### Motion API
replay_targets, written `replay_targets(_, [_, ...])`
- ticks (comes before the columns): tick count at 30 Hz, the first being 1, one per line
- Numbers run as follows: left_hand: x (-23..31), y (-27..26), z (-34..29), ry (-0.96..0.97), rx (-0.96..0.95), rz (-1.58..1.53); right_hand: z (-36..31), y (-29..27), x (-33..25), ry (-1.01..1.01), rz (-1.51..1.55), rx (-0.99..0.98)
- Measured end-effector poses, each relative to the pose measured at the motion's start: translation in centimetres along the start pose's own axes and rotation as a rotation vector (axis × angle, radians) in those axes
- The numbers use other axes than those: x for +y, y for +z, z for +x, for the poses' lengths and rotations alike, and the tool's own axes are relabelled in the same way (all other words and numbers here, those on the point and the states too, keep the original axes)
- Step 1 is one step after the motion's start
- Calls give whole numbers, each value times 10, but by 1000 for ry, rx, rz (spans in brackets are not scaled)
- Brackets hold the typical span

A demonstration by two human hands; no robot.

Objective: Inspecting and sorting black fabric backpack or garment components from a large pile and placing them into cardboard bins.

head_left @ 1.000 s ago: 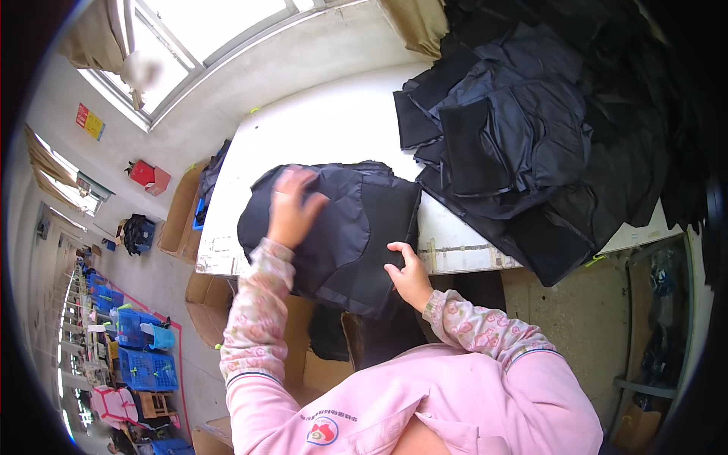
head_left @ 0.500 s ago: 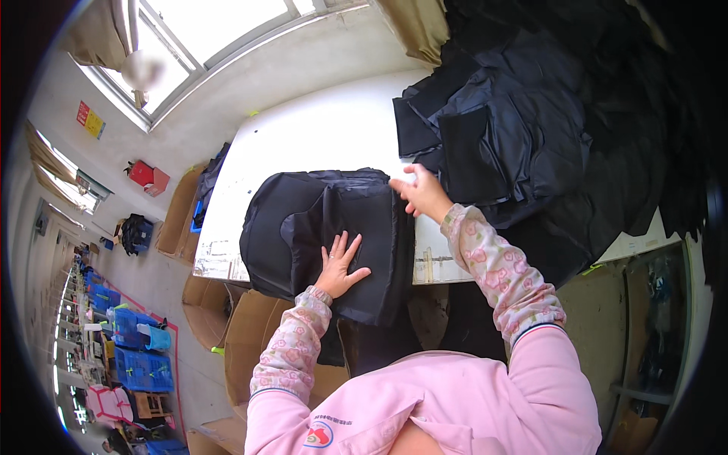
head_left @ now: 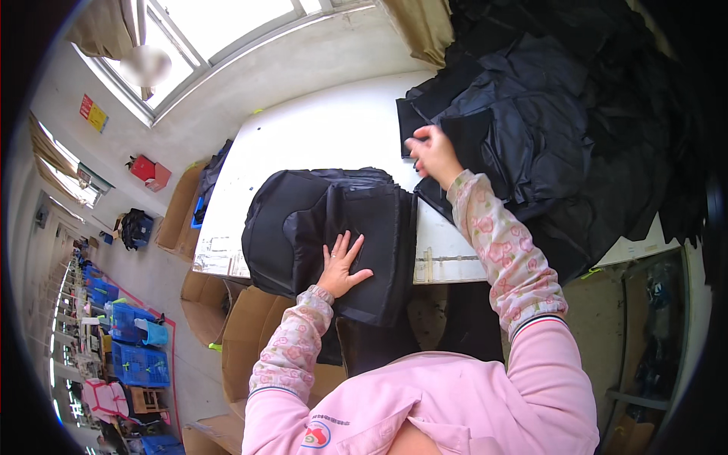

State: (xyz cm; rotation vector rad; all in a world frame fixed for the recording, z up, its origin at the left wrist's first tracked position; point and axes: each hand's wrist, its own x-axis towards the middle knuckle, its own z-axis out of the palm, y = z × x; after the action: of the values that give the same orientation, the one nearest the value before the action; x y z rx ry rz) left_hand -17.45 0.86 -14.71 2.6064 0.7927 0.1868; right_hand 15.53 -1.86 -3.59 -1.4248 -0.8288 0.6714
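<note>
On a white table (head_left: pixel 318 121), black fabric stack (head_left: pixel 330 216) — matte, creased, rounded leftward

The cloth (head_left: pixel 277 227) is black, the oversleeves (head_left: pixel 504 243) pink-flowered

This looks like a garment workshop or sewing-factory floor. A broad white tabletop (head_left: pixel 326 114) carries a neat stack of flat black fabric pieces (head_left: pixel 265 220) and a large loose heap of black and dark-grey cloth (head_left: pixel 531 136). Open brown cardboard boxes (head_left: pixel 254 334) stand below its edge. At left runs a long hall with a grey floor (head_left: pixel 193 371) marked by a thin red line (head_left: pixel 173 356), beside blue slatted plastic crates (head_left: pixel 142 365) and cluttered rows too small to make out. The person wears floral-print fabric sleeve covers (head_left: pixel 500 235).
</note>
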Motion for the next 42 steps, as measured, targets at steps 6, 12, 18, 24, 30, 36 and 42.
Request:
replay_targets(6, [4, 2, 7, 9, -17, -17, -21, 37, 61, -48, -102, -144])
replay_targets(12, [6, 4, 7, 12, -16, -22, 19, -29, 14, -116, 372, 265])
replay_targets(18, [4, 1, 3, -12, 5, -49, -21, -148, 23, -73, -1160, -189])
replay_targets(24, [28, -20, 23, -39, -73, -36, -51, -193, 76, -90, -1409, -13])
replay_targets(30, [95, -58, 57, 228, 159, -93, -49, -184, -68, -664, -922, 121])
replay_targets(36, [150, -75, 113, 393, 145, -626, -67, -209, -200, -581, -406, -188])
replay_targets(42, [215, -84, 85, 612, 364, -703, -59, -191, -223, -286, -132, -292])
